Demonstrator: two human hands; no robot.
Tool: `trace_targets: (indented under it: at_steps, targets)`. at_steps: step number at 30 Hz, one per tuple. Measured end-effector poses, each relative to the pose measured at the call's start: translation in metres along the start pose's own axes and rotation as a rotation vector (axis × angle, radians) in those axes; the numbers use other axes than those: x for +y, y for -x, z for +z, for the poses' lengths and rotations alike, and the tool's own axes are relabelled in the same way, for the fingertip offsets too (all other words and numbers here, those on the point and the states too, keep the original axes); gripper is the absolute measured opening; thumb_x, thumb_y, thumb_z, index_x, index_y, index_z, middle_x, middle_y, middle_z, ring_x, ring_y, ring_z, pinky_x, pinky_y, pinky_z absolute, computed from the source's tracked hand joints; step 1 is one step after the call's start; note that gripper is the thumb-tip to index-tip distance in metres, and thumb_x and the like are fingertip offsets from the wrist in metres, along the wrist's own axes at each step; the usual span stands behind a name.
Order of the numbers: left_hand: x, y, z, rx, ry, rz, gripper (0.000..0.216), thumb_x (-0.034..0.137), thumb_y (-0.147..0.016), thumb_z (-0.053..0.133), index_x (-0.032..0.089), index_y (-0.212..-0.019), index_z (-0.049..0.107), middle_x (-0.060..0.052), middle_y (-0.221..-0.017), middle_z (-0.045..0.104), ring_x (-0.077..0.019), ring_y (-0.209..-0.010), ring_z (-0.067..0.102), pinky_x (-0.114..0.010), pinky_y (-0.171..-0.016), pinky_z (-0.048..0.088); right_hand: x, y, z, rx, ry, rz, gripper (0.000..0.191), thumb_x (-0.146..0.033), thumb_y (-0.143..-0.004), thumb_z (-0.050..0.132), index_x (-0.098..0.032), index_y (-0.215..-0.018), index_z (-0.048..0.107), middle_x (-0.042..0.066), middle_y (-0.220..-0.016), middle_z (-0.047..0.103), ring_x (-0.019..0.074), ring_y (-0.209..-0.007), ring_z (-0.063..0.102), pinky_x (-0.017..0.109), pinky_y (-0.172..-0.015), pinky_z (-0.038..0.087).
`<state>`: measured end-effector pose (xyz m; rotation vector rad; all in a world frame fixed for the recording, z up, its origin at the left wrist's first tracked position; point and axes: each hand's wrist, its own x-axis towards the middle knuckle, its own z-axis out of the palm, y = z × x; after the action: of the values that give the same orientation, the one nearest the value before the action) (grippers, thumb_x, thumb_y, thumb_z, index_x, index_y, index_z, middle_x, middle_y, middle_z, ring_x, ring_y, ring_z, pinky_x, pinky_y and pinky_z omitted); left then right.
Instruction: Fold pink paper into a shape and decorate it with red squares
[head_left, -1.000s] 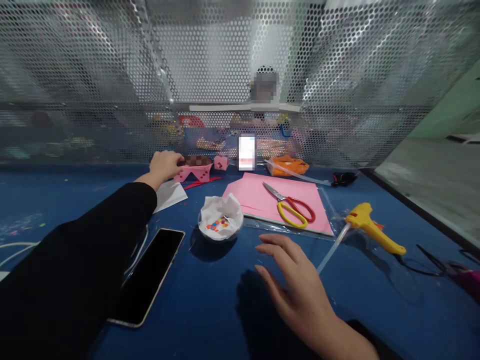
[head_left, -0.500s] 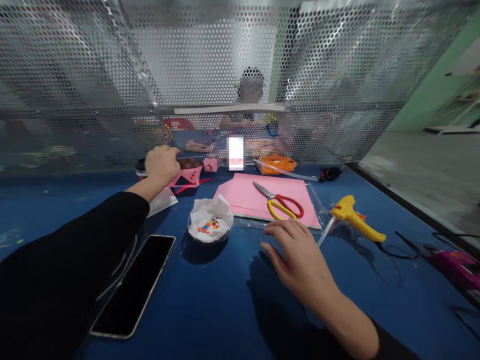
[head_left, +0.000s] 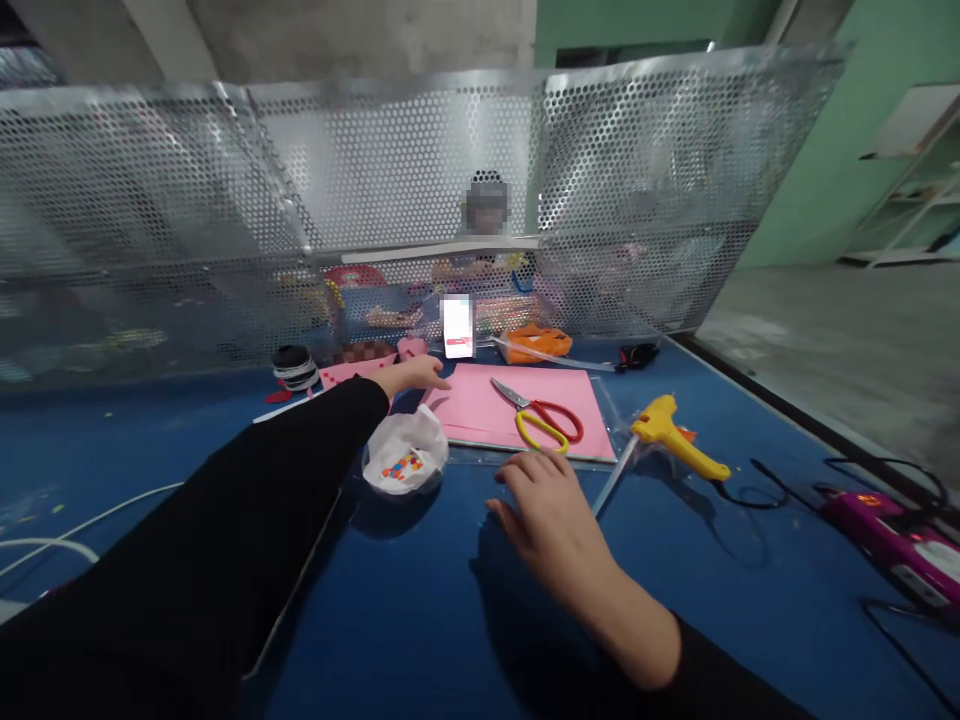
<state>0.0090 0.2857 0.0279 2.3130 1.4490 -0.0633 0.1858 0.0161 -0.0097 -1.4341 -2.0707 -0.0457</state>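
My left hand [head_left: 414, 375] reaches across to the left edge of a stack of pink paper [head_left: 480, 400], a finger stretched out and nothing visible in it. Nearer me, my right hand [head_left: 551, 515] hovers with fingers loosely bent and the thumb apart, holding nothing. Just beyond it, scissors [head_left: 536, 412] with one red and one yellow handle lie on the paper. A bowl lined with white paper [head_left: 405, 450] holds small coloured pieces below my left wrist. Pink cut shapes with red dots [head_left: 349, 370] lie behind my left forearm, partly hidden.
A yellow glue gun [head_left: 679, 435] lies on the right, its cord near a purple power strip [head_left: 885, 545]. Along the perforated metal screen [head_left: 405, 150] are a black-and-white roll [head_left: 295, 368], a lit phone [head_left: 457, 327] and an orange bag [head_left: 534, 344]. A person sits behind the screen.
My left hand has moved right, from the pink cut shapes to the paper stack. My left sleeve now covers most of the dark phone on the table. The head view has tilted up.
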Motion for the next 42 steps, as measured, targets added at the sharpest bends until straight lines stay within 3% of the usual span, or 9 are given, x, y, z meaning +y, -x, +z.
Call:
trace_targets:
  at_steps: [9, 15, 19, 23, 29, 32, 35, 38, 42]
  targets:
    - [-0.001, -0.001, 0.001, -0.1, -0.057, -0.141, 0.036, 0.036, -0.093, 0.062, 0.017, -0.123, 0.059, -0.009, -0.126, 0.061, -0.026, -0.106, 0.063, -0.045, -0.087, 0.055, -0.007, 0.0, 0.004, -0.057, 0.038, 0.004, 0.015, -0.025, -0.081, 0.075, -0.015, -0.09, 0.067, 0.01, -0.093, 0.069, 0.0256, -0.093, 0.063, 0.048, -0.1, 0.042]
    - [0.009, 0.011, 0.011, -0.055, 0.007, -0.175, 0.036, 0.037, -0.093, 0.062, 0.017, -0.123, 0.06, -0.008, -0.126, 0.061, -0.0266, -0.106, 0.063, -0.045, -0.087, 0.055, -0.002, 0.0, 0.01, -0.051, 0.05, 0.009, 0.016, -0.025, -0.081, 0.076, -0.014, -0.09, 0.068, 0.011, -0.091, 0.07, 0.0258, -0.091, 0.063, 0.047, -0.099, 0.042]
    - [0.015, 0.019, 0.001, 0.043, 0.079, -0.169, 0.037, 0.036, -0.093, 0.062, 0.017, -0.124, 0.059, -0.009, -0.126, 0.061, -0.0256, -0.105, 0.063, -0.046, -0.087, 0.055, 0.001, 0.0, 0.01, -0.042, 0.041, 0.021, 0.012, -0.026, -0.083, 0.073, -0.016, -0.089, 0.068, 0.01, -0.091, 0.07, 0.0261, -0.092, 0.062, 0.047, -0.099, 0.04]
    - [0.023, 0.035, -0.032, 0.219, 0.155, -0.154, 0.036, 0.036, -0.093, 0.062, 0.017, -0.125, 0.058, -0.009, -0.126, 0.061, -0.0252, -0.106, 0.063, -0.046, -0.087, 0.055, 0.001, 0.0, 0.008, -0.036, -0.015, 0.031, 0.009, -0.024, -0.083, 0.072, -0.017, -0.086, 0.067, 0.01, -0.09, 0.069, 0.0271, -0.091, 0.062, 0.048, -0.1, 0.039]
    - [0.042, 0.09, -0.058, 0.515, 0.339, -0.094, 0.035, 0.035, -0.093, 0.062, 0.017, -0.123, 0.059, -0.009, -0.125, 0.061, -0.0243, -0.104, 0.064, -0.045, -0.086, 0.056, 0.004, -0.001, 0.008, 0.025, -0.236, 0.099, 0.008, -0.017, -0.078, 0.073, -0.018, -0.084, 0.067, 0.011, -0.09, 0.07, 0.0293, -0.093, 0.063, 0.052, -0.099, 0.038]
    - [0.056, 0.128, -0.049, 0.63, 0.488, -0.04, 0.027, 0.036, -0.091, 0.064, 0.014, -0.108, 0.065, -0.005, -0.104, 0.068, -0.0188, -0.086, 0.067, -0.036, -0.073, 0.057, 0.007, -0.005, 0.011, 0.095, -0.422, 0.176, 0.014, -0.027, -0.081, 0.071, -0.018, -0.09, 0.067, 0.012, -0.094, 0.072, 0.0292, -0.095, 0.065, 0.05, -0.095, 0.043]
    - [0.072, 0.167, -0.028, 0.716, 0.672, 0.025, 0.03, 0.04, -0.073, 0.075, 0.014, -0.087, 0.071, 0.0, -0.071, 0.07, -0.0138, -0.056, 0.06, -0.024, -0.049, 0.045, 0.008, -0.01, 0.013, 0.172, -0.653, 0.274, 0.033, -0.046, -0.087, 0.062, -0.019, -0.105, 0.065, 0.013, -0.102, 0.072, 0.0262, -0.093, 0.068, 0.043, -0.083, 0.051]
    - [0.085, 0.203, 0.002, 0.754, 0.829, 0.061, 0.034, 0.043, -0.067, 0.075, 0.015, -0.085, 0.071, 0.0, -0.067, 0.068, -0.011, -0.049, 0.053, -0.022, -0.042, 0.039, 0.005, -0.013, 0.01, 0.202, -0.882, 0.345, 0.042, -0.056, -0.089, 0.053, -0.019, -0.106, 0.063, 0.01, -0.095, 0.073, 0.0219, -0.084, 0.07, 0.036, -0.074, 0.055]
    - [0.092, 0.245, 0.05, 0.773, 0.982, 0.025, 0.033, 0.045, -0.068, 0.074, 0.016, -0.083, 0.071, 0.001, -0.066, 0.065, -0.0097, -0.05, 0.051, -0.02, -0.043, 0.04, -0.005, -0.002, 0.001, 0.192, -1.089, 0.419, 0.035, -0.055, -0.084, 0.059, -0.02, -0.085, 0.06, -0.002, -0.062, 0.06, 0.0158, -0.057, 0.061, 0.03, -0.058, 0.052]
